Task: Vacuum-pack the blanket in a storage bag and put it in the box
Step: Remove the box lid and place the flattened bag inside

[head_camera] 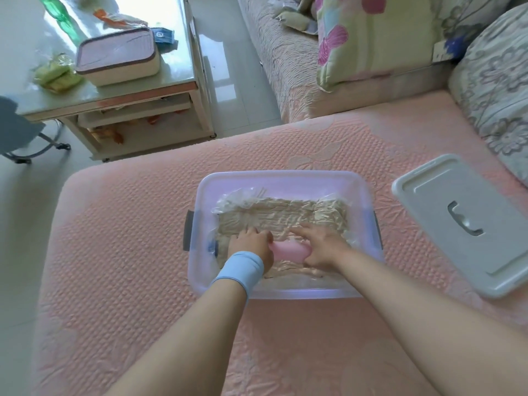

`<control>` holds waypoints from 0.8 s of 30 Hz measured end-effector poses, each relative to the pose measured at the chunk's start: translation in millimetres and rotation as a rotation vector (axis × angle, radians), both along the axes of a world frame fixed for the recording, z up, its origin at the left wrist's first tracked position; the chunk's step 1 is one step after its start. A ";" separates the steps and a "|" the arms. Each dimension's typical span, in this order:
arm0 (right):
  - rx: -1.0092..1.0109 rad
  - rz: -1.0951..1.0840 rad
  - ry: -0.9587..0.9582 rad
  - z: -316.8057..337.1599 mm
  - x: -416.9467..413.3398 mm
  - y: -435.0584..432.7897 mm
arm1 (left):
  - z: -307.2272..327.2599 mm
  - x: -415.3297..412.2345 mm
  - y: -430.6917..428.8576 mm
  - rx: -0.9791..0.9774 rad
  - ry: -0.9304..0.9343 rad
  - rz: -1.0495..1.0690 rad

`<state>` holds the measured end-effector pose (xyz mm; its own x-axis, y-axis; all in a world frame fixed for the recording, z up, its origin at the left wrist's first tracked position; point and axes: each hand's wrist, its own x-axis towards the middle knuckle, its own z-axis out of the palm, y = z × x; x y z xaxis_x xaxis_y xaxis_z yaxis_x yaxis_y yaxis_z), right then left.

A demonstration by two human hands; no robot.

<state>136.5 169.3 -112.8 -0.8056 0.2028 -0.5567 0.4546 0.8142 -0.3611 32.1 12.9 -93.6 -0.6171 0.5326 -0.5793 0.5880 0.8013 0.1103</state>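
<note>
Currently left hand [251,243] and right hand [321,247]: fingers extended flat, pressing bagged blanket [281,215] inside box [274,177]; pink object [288,252] between thumbs, touching both.

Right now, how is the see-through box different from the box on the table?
The see-through box is open, its lid lying beside it; the table box has its lid on. The see-through box shows the packed blanket inside; the table box is cream and hides its contents. Both are rounded rectangles.
</note>
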 end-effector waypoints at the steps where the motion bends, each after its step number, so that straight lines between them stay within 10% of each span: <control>1: 0.069 0.026 0.027 4.3 7.4 3.9 | 3.4 1.4 3.3 -0.021 0.024 -0.015; 8: 0.607 0.080 0.016 26.1 69.0 46.5 | 21.2 34.8 64.5 0.279 0.045 0.081; 17: 0.569 0.221 0.037 24.9 73.0 108.0 | 44.8 89.6 159.5 0.432 0.094 -0.131; 21: 0.225 -0.053 0.441 38.4 103.3 154.0 | 63.6 110.8 210.6 0.566 0.175 -0.135; 24: 0.278 -0.198 0.296 38.3 152.5 204.6 | 65.8 130.7 256.5 0.597 0.171 -0.138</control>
